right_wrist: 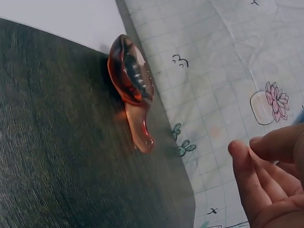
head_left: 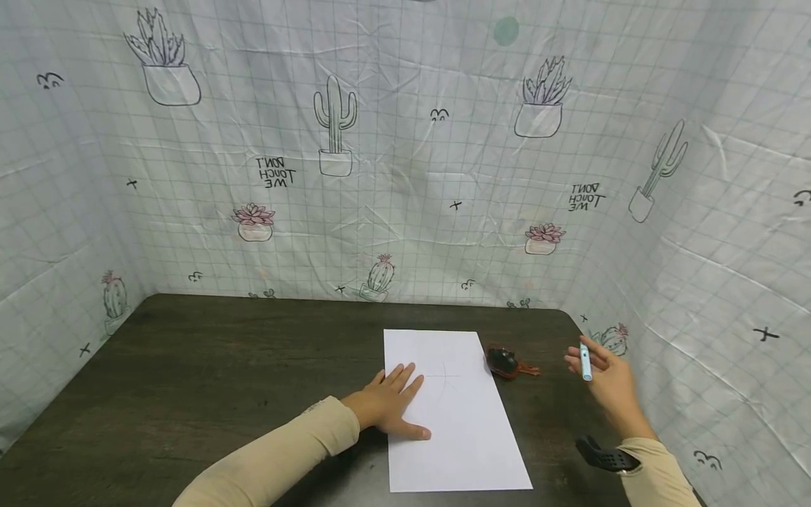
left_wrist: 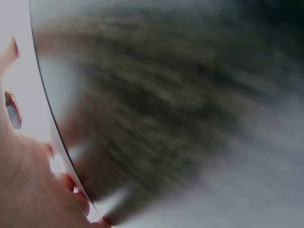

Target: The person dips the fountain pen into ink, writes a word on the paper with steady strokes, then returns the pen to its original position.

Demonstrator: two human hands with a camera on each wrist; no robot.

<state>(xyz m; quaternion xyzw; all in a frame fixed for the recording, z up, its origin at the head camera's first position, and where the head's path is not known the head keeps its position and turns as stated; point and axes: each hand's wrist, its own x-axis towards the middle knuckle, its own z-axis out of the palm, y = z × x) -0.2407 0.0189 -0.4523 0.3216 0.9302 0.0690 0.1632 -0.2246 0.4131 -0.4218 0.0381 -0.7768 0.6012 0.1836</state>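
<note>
My left hand (head_left: 394, 408) rests on a white sheet of paper (head_left: 456, 451) with its fingers spread, near the sheet's left edge. Faint thin lines, one straight and one curved, cross on the paper near its upper middle. To the right, my right hand (head_left: 611, 387) pinches a short light-blue pen (head_left: 586, 362) above the table's right side. In the right wrist view the fingers (right_wrist: 242, 166) show, with only a sliver of the pen at the edge. Just right of the paper lies a translucent orange thing with a dark oval face and a short handle (right_wrist: 138, 126).
The dark wooden table (head_left: 209, 380) extends left of the paper. White curtains (head_left: 405, 183) printed with cacti and grid lines stand behind it and along both sides. A black strap (head_left: 605, 456) sits at the right wrist. Much of the left wrist view is blurred.
</note>
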